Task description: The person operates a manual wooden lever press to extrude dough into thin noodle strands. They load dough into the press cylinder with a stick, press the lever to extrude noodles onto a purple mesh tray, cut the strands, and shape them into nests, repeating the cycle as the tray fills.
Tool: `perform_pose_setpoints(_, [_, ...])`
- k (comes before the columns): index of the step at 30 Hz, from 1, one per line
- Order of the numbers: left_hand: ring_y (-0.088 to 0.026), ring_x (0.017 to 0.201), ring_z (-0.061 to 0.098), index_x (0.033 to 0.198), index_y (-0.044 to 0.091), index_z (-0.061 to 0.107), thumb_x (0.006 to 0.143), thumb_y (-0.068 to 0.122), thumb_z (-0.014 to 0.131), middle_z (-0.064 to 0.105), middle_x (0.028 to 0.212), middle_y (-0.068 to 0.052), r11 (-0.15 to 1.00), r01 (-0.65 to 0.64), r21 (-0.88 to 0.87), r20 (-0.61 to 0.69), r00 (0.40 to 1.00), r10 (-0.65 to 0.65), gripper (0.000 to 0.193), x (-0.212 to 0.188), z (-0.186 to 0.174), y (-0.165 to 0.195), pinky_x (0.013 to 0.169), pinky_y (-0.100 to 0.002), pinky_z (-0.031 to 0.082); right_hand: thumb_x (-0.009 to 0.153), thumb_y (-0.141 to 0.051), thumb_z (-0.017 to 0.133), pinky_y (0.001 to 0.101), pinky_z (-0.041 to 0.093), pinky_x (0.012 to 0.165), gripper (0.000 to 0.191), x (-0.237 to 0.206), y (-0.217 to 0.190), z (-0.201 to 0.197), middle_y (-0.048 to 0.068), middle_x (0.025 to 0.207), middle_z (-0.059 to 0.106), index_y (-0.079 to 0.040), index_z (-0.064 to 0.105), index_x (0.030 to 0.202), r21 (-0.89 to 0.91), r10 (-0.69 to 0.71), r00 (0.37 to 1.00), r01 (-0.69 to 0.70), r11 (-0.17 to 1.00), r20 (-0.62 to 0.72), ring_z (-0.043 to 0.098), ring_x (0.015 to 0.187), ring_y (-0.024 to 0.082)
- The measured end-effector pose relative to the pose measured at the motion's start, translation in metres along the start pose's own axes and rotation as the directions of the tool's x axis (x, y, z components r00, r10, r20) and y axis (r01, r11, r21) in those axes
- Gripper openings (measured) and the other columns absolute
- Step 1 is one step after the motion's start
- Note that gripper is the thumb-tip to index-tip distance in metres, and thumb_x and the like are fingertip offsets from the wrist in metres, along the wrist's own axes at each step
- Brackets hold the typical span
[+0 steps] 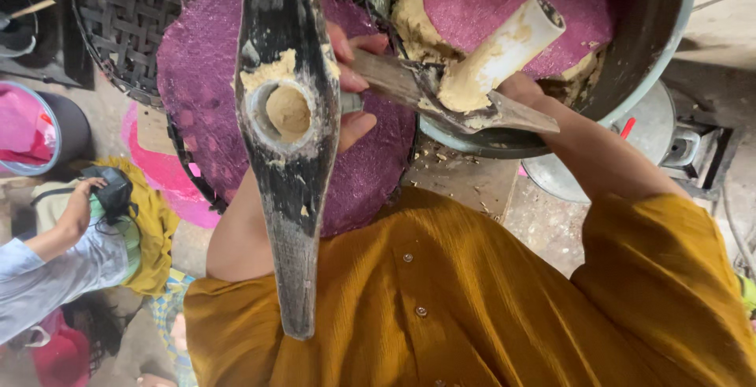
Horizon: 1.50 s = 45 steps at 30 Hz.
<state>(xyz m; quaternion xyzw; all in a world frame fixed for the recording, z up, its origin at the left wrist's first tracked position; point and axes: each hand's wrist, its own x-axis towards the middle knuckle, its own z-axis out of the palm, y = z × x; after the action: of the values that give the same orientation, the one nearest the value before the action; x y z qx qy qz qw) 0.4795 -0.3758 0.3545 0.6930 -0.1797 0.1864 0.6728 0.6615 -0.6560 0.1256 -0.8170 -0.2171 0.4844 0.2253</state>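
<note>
At far left, another person's arm was cut off by the frame edge. Left hand sat mostly hidden behind a black pickaxe head, dough-coloured paste packed in its eye; visible fingers curled round a metal blade. Right hand, largely hidden, gripped a paste-smeared pale handle over the basin; closure unclear.
</note>
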Motion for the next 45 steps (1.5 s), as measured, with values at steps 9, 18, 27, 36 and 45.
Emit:
perform_pose_setpoints(9, [-0.023, 0.126, 0.053, 0.121, 0.012, 0.063, 0.087, -0.008, 0.081, 0.044, 0.132, -0.002, 0.999, -0.051, 0.014, 0.018, 0.999, 0.051, 0.044, 0.005, -0.001, 0.005, 0.114, -0.048, 0.052, 0.101, -0.035, 0.059, 0.046, 0.037, 0.112, 0.052, -0.038, -0.013, -0.03, 0.021, 0.15, 0.048, -0.014, 0.051, 0.147, -0.34, -0.166, 0.986, 0.156, 0.927, 0.001, 0.046, 0.135, 0.037])
perform_pose_setpoints(18, [-0.025, 0.132, 0.057, 0.124, 0.011, 0.061, 0.092, -0.007, 0.082, 0.045, 0.131, -0.002, 1.0, 0.012, 0.001, 0.025, 1.0, -0.012, 0.042, 0.004, 0.002, 0.006, 0.116, -0.048, 0.051, 0.097, -0.031, 0.055, 0.0484, 0.043, 0.113, 0.049, -0.004, -0.035, 0.002, 0.017, 0.146, 0.057, -0.018, 0.058, 0.144, -0.02, -0.137, 0.989, 0.136, 0.99, -0.054, 0.056, 0.133, 0.034])
perform_pose_setpoints(27, [-0.015, 0.129, 0.052, 0.119, 0.01, 0.063, 0.091, -0.008, 0.081, 0.046, 0.13, -0.001, 0.999, 0.041, -0.02, 0.003, 0.999, -0.041, 0.038, 0.004, 0.003, 0.011, 0.117, -0.049, 0.05, 0.089, -0.017, 0.057, 0.0527, 0.038, 0.112, 0.056, -0.022, -0.006, -0.029, 0.017, 0.142, 0.057, -0.014, 0.055, 0.145, -0.095, -0.235, 0.968, 0.243, 0.965, 0.086, 0.054, 0.131, 0.035])
perform_pose_setpoints(36, [-0.012, 0.129, 0.049, 0.12, 0.011, 0.062, 0.091, -0.008, 0.078, 0.049, 0.127, 0.002, 0.997, 0.067, -0.03, 0.048, 0.997, -0.065, 0.039, 0.004, -0.004, 0.012, 0.119, -0.053, 0.05, 0.099, -0.057, 0.052, 0.0473, 0.049, 0.112, 0.043, -0.104, -0.019, -0.092, 0.007, 0.135, 0.068, -0.037, 0.069, 0.133, -0.72, 0.293, 0.952, -0.145, 0.679, 0.085, 0.062, 0.129, 0.031])
perform_pose_setpoints(45, [-0.017, 0.128, 0.049, 0.121, 0.008, 0.054, 0.084, -0.009, 0.079, 0.055, 0.121, 0.003, 0.997, 0.002, 0.082, 0.037, 0.999, -0.005, 0.047, 0.002, 0.004, 0.006, 0.117, -0.056, 0.053, 0.091, -0.023, 0.058, 0.0469, 0.056, 0.1, 0.035, -0.061, 0.01, -0.045, 0.014, 0.122, 0.075, -0.016, 0.08, 0.117, -0.728, 0.207, 0.977, -0.111, 0.677, 0.043, 0.071, 0.115, 0.032])
